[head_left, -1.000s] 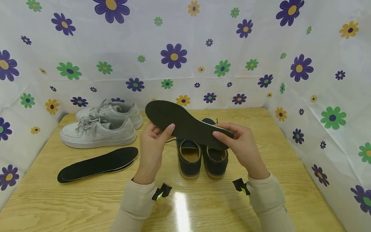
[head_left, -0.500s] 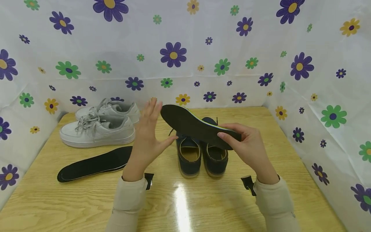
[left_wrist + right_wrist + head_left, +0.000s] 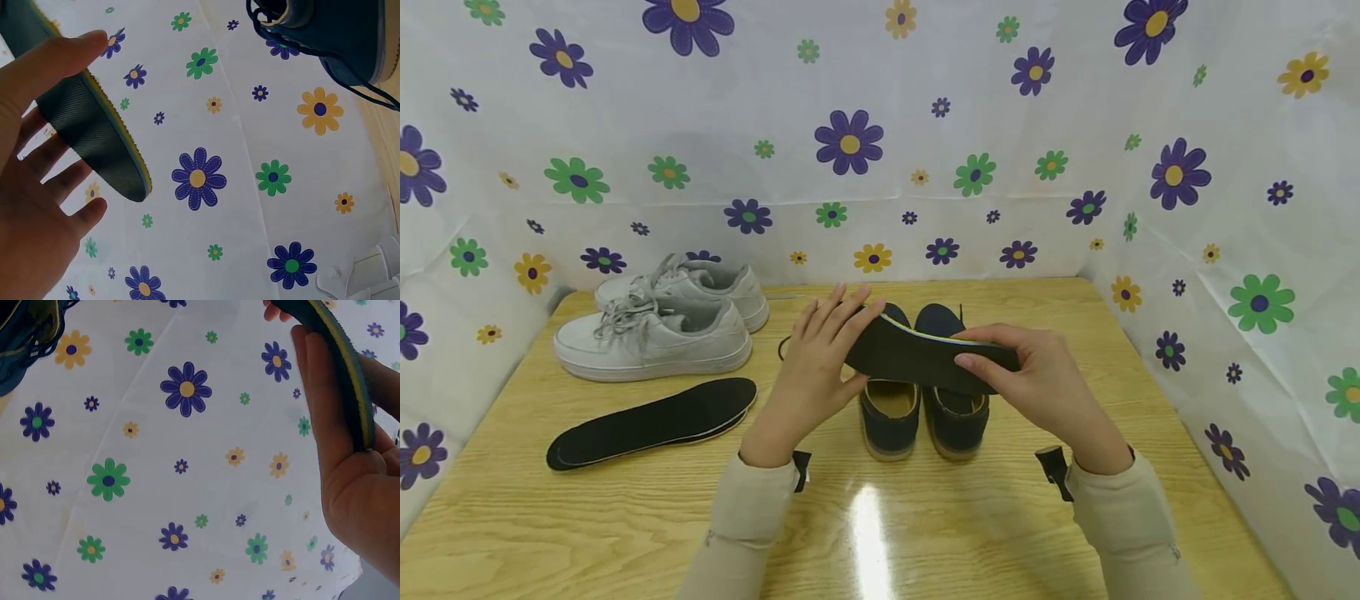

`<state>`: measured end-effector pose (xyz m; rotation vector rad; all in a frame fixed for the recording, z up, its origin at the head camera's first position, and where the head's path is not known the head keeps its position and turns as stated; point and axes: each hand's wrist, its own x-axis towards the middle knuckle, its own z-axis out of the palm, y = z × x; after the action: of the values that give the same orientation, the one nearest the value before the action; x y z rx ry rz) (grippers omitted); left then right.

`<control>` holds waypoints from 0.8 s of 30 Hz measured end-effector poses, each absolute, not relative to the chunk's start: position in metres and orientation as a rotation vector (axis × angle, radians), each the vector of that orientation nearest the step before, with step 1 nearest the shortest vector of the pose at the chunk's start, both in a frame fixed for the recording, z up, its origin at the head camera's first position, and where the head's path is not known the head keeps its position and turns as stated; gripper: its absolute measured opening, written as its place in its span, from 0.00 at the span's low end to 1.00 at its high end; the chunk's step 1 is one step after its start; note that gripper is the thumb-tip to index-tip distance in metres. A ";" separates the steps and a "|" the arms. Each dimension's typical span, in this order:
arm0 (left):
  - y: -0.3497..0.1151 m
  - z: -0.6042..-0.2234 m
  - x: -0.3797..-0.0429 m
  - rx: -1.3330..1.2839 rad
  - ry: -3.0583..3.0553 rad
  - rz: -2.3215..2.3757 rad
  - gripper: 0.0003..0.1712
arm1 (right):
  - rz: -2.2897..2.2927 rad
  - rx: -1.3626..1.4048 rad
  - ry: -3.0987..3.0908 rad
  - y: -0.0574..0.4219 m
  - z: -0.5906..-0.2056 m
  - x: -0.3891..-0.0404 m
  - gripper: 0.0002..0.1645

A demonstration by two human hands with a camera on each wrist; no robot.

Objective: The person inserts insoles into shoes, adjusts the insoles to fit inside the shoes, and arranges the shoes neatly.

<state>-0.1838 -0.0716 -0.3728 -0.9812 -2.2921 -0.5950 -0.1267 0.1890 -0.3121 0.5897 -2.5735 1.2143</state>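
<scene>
At centre frame, the left hand point(image 3: 816, 371) has come back, fingers spread, around the insole point(image 3: 921, 358) the right hand point(image 3: 1041, 379) pinches, suggesting two-handed handling.

Both arms in long cream slvs, L slv point(image 3: 748, 512) & R slv point(image 3: 1123, 508), plain fabric, loose w/ soft folds, thick cuff end at each wrist. Line across L slv below cuff, seam or crease, can't tell. Tiny dark mark on outer edge of ea. Thin dark edge at cuff openings. Small angular blk bracket at ea. wrist, L bracket point(image 3: 802, 472) & R bracket point(image 3: 1054, 472), latter w/ brownish top. L hand point(image 3: 812, 367) & R hand point(image 3: 1041, 375) bare.
</scene>
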 end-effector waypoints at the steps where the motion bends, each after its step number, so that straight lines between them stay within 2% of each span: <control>1: -0.071 -0.372 -0.183 -0.974 -2.294 -0.592 0.55 | 1.133 0.605 -2.572 0.189 -0.313 -0.128 0.14; 6: -0.068 -0.370 -0.179 -0.917 -2.320 -0.552 0.52 | 0.569 0.684 -2.471 0.179 -0.323 -0.135 0.22; 13: -0.062 -0.365 -0.178 -0.915 -2.416 -0.456 0.49 | 0.074 0.767 -2.460 0.147 -0.342 -0.144 0.47; 18: -0.056 -0.355 -0.181 -0.973 -2.455 -0.368 0.47 | -0.067 0.725 -2.465 0.134 -0.350 -0.149 0.50; 24: -0.054 -0.344 -0.182 -1.054 -2.509 -0.258 0.46 | -0.025 0.719 -2.457 0.131 -0.352 -0.152 0.47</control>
<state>-0.1821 -0.0539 -0.3442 -1.0544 -2.5089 -0.2582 -0.1521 0.1309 -0.3522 0.7192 -2.4568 -0.0250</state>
